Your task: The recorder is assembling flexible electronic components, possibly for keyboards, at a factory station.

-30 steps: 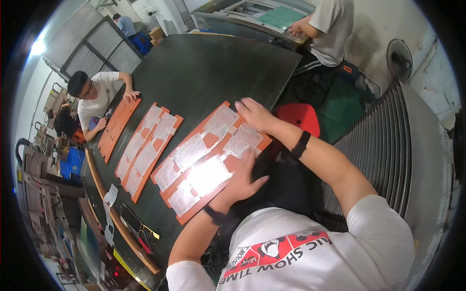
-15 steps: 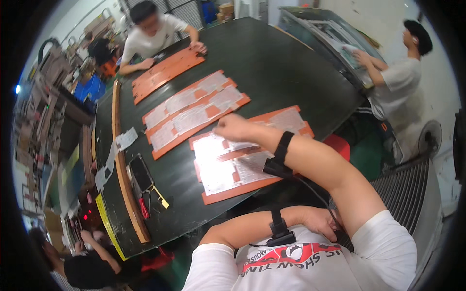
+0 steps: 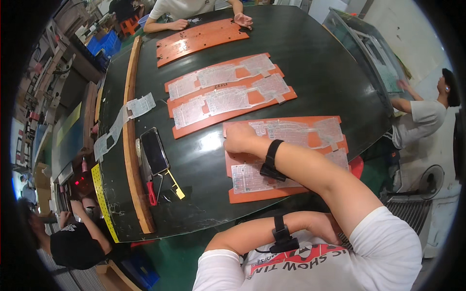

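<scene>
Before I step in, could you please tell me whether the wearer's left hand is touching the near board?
Apart: the head view shows the left hand by the white shirt, with a dark gap between that hand and the near board.

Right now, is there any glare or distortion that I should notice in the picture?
Head view: whitish glare on the dark tabletop, just left of the nearest orange board; the wooden bar looks bowed, probably by the fisheye lens; the picture's corners fall to black.
</scene>
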The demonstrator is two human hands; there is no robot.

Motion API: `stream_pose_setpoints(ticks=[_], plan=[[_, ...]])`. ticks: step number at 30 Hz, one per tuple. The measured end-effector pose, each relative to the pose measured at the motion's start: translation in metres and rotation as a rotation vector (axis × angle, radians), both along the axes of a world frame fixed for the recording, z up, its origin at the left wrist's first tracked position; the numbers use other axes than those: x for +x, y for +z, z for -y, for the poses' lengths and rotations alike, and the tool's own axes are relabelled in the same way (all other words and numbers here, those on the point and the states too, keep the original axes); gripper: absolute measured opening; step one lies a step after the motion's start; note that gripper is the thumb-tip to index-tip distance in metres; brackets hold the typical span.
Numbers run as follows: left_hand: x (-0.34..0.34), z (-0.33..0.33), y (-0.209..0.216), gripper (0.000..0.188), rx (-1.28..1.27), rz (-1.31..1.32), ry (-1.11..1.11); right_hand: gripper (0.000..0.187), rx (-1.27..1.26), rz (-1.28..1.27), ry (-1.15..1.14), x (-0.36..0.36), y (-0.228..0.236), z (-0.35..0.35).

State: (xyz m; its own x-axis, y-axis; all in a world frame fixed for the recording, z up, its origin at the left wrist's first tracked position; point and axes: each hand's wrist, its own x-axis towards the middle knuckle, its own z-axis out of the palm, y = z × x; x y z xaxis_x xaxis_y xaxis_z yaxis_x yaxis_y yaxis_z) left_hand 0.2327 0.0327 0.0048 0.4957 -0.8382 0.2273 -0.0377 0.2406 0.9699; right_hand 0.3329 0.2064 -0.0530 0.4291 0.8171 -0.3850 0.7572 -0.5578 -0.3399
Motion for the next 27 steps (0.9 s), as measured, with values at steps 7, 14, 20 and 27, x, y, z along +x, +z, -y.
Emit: stream_pose_setpoints(ticks=[7, 14, 20, 27], plan=[[0.014, 0.04, -0.03, 0.052, -0.234, -0.27, -0.234, 0.028, -0.036, -0.249, 0.011, 0.094, 0.072, 0.039], [0.044, 0.117, -0.024, 0.04, -0.41, -0.405, -0.285, 0.02, -0.073, 0.003, -0.228, 0.221, 0.216, 0.157], [0.067, 0.151, -0.037, 0.045, -0.552, -0.755, -0.408, 0.019, -0.059, 0.269, -0.442, 0.268, 0.313, 0.256], [0.12, 0.177, -0.04, 0.038, -0.202, -0.853, -0.117, 0.019, -0.027, 0.415, -0.67, 0.248, 0.395, 0.332]])
